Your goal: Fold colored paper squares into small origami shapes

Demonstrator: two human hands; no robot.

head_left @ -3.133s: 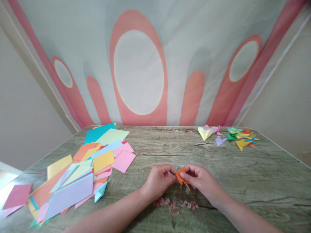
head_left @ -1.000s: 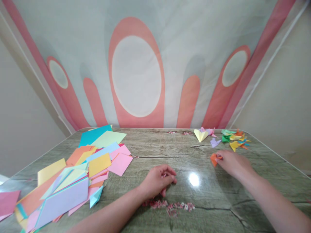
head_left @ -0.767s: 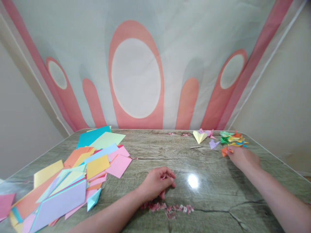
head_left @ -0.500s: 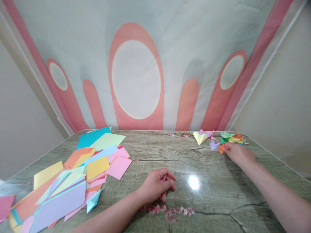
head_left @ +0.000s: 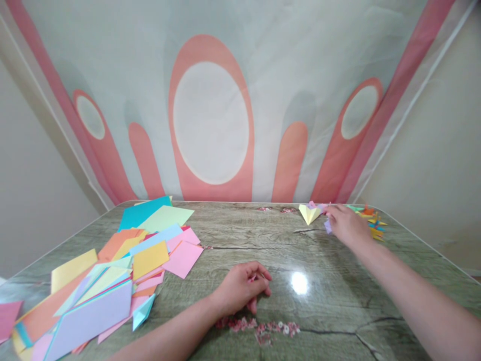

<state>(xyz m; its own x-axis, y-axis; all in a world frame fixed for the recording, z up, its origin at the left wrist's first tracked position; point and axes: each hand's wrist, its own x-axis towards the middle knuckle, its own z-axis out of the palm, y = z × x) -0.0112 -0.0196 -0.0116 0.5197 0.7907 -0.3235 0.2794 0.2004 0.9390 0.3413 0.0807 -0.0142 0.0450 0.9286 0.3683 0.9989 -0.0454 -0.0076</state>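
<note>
My right hand (head_left: 345, 223) reaches to the far right of the table, its fingertips at the pink folded paper (head_left: 323, 207). Under and beside its fingers shows a purple folded paper (head_left: 328, 227). Just left of them lies a pale yellow folded piece (head_left: 309, 214). More small folded papers (head_left: 376, 225), orange, yellow and blue, sit right of the hand and are partly hidden by it. My left hand (head_left: 244, 286) rests near the front middle with its fingers curled together; a bit of pink shows between them, too small to make out.
Many loose coloured sheets (head_left: 93, 306) overlap on the left side of the table (head_left: 233, 230). A light blue folded piece (head_left: 143, 312) lies at their right edge. A backdrop (head_left: 263, 75) with pink shapes stands behind the table.
My right hand has moved left, from the orange folded paper to the pink and purple ones. The orange paper it touched is now hidden behind it. My left hand has stayed put.
</note>
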